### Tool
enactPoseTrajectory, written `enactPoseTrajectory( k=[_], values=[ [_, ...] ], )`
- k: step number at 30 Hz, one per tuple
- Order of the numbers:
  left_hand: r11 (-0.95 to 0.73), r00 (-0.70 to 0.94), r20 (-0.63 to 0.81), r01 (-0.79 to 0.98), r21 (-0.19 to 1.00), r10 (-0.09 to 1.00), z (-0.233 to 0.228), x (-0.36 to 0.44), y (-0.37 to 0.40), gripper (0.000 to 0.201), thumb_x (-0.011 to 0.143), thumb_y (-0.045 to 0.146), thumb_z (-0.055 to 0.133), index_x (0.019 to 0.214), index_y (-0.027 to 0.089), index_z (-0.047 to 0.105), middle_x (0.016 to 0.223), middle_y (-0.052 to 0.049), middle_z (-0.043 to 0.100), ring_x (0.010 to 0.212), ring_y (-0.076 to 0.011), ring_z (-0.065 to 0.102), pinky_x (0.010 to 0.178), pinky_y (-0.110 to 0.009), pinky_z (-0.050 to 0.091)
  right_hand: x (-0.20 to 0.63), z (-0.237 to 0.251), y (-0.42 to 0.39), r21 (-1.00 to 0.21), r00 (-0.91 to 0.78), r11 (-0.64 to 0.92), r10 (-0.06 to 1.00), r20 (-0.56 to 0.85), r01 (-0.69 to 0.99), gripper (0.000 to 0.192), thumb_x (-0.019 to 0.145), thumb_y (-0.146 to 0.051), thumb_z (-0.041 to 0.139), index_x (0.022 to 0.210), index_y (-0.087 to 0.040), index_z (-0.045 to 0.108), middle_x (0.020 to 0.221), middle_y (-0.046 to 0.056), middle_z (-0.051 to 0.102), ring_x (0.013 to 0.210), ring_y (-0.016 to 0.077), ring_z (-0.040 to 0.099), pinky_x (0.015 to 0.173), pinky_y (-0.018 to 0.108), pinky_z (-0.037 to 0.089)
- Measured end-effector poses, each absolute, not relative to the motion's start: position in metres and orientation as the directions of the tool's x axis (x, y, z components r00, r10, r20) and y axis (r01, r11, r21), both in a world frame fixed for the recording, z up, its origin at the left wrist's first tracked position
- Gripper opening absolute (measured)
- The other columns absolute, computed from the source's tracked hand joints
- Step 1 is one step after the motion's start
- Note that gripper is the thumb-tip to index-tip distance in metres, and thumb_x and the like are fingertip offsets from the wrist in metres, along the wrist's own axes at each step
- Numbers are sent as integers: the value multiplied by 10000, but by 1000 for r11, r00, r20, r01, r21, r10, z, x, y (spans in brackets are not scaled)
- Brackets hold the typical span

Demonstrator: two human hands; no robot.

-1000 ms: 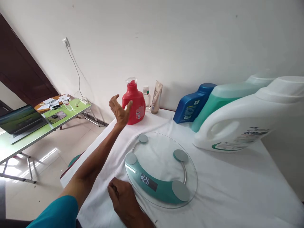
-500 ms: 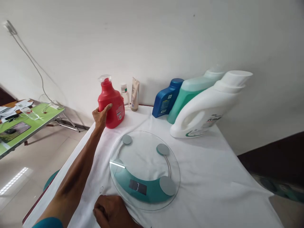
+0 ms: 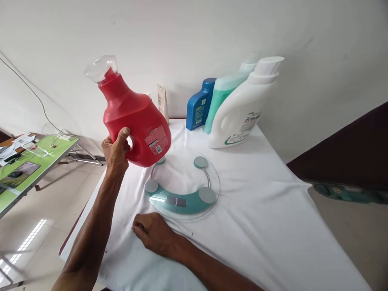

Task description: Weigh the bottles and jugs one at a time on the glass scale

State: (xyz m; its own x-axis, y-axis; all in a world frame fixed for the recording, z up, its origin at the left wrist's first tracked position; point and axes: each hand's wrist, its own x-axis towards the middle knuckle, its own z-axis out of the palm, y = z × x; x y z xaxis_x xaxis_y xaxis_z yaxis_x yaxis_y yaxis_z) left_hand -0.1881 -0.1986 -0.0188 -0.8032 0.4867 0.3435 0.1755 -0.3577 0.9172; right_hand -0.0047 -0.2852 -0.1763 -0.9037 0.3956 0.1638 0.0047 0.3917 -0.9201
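Observation:
My left hand (image 3: 116, 151) grips the handle of a red detergent bottle (image 3: 133, 115) with a clear cap, holding it tilted in the air above the left edge of a round glass scale (image 3: 182, 182). The scale has a teal band and a small display, and lies on the white cloth. My right hand (image 3: 153, 232) rests on the cloth just in front of the scale, fingers curled, holding nothing.
Against the wall stand a blue bottle (image 3: 198, 105), a teal bottle (image 3: 222, 97), a big white jug (image 3: 242, 109) and a beige tube (image 3: 163, 103). A green folding table (image 3: 33, 161) stands to the left. The white-covered table (image 3: 273, 210) ends at the right above a dark floor area.
My left hand reached the red bottle at the back, took its handle and lifted it toward me over the scale. The view shifted right. My right hand stayed on the cloth.

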Motion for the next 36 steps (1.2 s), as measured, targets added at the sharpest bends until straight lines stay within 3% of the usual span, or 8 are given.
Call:
enactPoseTrajectory(
  k=[9, 17, 27, 33, 36],
  values=[
    [-299, -715, 283, 108, 948, 640, -47, -117, -222, 649, 555, 558, 942, 573, 233, 380, 487, 84, 303, 456, -52, 267, 429, -238, 244, -15, -169, -288, -712, -923, 696, 329, 197, 96, 97, 1007, -142, 624, 930, -190, 659, 878, 40, 770, 792, 187, 690, 722, 278, 408],
    [-320, -670, 354, 180, 930, 653, -64, -85, -220, 591, 577, 515, 940, 558, 217, 430, 502, 75, 342, 473, -55, 283, 444, -246, 246, -16, -159, -292, -669, -904, 723, 384, 187, 169, 212, 1074, -200, 515, 976, -161, 699, 914, 87, 787, 850, 229, 709, 727, 312, 419],
    [-336, -577, 423, 258, 906, 699, -69, -92, -212, 609, 659, 620, 923, 606, 226, 462, 545, 68, 349, 511, -87, 322, 482, -266, 305, -12, -156, -295, -663, -884, 718, 429, 183, 212, 227, 1107, -241, 480, 1102, -167, 695, 953, 78, 782, 881, 232, 701, 719, 314, 409],
    [-394, -466, 539, 376, 838, 701, -69, -116, -226, 598, 707, 712, 887, 755, 168, 642, 677, 24, 575, 632, -97, 485, 629, -240, 438, -10, -157, -295, -698, -872, 689, 448, 198, 195, 187, 1101, -220, 488, 1047, -199, 666, 953, 44, 766, 866, 212, 668, 736, 307, 387],
    [-345, -557, 508, 378, 859, 657, -80, -141, -230, 679, 863, 838, 667, 805, 163, 633, 757, 1, 619, 687, -111, 567, 674, -246, 477, -9, -155, -295, -696, -867, 689, 457, 197, 205, 184, 1092, -219, 502, 1017, -200, 668, 928, 43, 754, 846, 212, 656, 721, 311, 366]
  ],
)
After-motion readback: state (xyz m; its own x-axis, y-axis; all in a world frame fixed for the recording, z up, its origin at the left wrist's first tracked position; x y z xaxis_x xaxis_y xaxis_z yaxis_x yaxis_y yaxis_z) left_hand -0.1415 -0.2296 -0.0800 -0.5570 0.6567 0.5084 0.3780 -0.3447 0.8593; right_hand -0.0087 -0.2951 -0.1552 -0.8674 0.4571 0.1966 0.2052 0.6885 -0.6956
